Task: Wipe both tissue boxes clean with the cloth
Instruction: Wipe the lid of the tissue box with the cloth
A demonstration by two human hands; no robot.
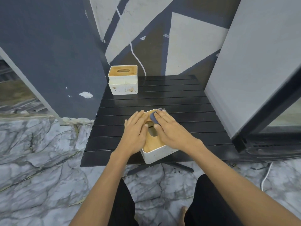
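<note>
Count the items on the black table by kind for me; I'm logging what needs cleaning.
Tissue boxes: 2, the near tissue box under both hands and the far tissue box at the back left corner.
Cloths: 1, the blue cloth under the right hand.
Total: 3

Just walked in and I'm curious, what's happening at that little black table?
A person is wiping a tissue box at the near edge of the black slatted table. The right hand presses a blue-grey cloth onto its wooden lid, while the left hand steadies the box. A second tissue box, with brown stains on its front, stands untouched at the far left corner.
</note>
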